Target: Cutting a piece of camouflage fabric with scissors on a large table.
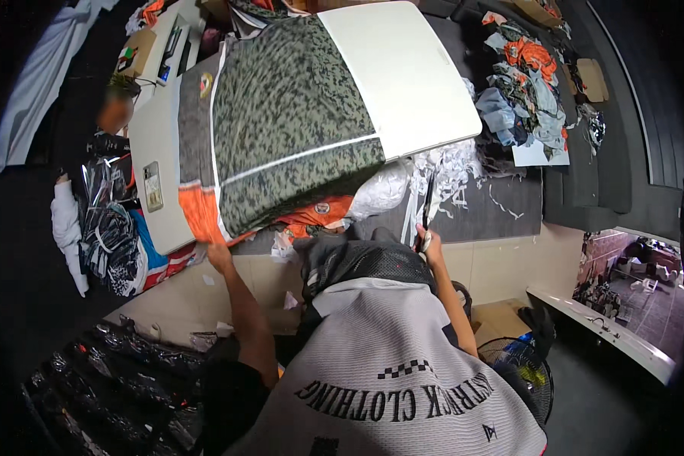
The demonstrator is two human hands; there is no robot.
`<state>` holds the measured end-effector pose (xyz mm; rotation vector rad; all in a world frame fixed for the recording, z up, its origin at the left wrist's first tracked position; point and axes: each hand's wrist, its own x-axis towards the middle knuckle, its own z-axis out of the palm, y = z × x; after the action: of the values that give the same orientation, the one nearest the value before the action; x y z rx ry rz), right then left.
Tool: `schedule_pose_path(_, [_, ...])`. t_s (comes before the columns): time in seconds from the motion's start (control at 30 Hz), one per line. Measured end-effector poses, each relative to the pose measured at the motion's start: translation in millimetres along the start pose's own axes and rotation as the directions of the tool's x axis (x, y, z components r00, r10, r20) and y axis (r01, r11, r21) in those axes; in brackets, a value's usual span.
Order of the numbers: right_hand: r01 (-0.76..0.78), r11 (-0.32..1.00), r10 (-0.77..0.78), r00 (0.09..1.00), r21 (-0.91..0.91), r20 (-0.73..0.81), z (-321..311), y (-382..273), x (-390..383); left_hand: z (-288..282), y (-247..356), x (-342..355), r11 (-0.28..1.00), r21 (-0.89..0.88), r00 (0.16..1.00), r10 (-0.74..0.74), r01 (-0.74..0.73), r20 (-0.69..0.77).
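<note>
A camouflage fabric panel [281,106] with gray and orange bands and white stripes lies over a white board [418,72]. My left hand [217,251] grips the orange band's lower corner [201,213] at the board's near edge. My right hand [432,245] is closed on a long dark tool, apparently scissors [426,209], held upright beside white shredded scraps [460,167]. A phone [153,186] lies on the board at the left. Orange fabric [319,215] and a silvery bundle [376,194] are partly hidden under the panel.
A fabric pile [528,83] lies on the right beside a dark sofa [585,182]. Bundled garments [114,251] are at left, a fan [528,380] at lower right, dark packages [121,395] at lower left, and an open doorway [631,277] at far right.
</note>
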<state>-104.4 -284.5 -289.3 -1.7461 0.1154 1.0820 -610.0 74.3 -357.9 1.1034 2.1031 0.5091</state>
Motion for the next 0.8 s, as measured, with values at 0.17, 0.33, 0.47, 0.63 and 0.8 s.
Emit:
schedule_pose_path(0.17, [-0.044, 0.999, 0.048, 0.991, -0.031, 0.126, -4, 60, -17, 23, -85, -83, 0.996, 0.062, 0.998, -0.060, 0.061, -0.015])
schedule_pose_path(0.33, [-0.027, 1.000, 0.027, 0.986, -0.007, 0.162, -13, 92, -21, 60, -51, -124, 0.813, 0.248, 0.801, 0.573, -0.527, -0.175])
schedule_pose_path(0.47, [0.008, 0.999, -0.014, 0.991, 0.043, 0.132, -19, 95, -26, 131, 75, -137, 0.432, 0.066, 0.430, 0.902, -0.899, -0.050])
schedule_pose_path(0.63, [-0.023, 1.000, 0.024, 0.999, -0.019, 0.047, -34, 95, -57, 260, 263, -132, 0.503, 0.107, 0.512, 0.811, -0.857, 0.284])
schedule_pose_path(0.8, [-0.114, 0.993, 0.110, 0.987, -0.030, -0.117, -46, 98, -108, 322, 315, -83, 0.559, 0.425, 0.702, 0.596, -0.712, 0.391])
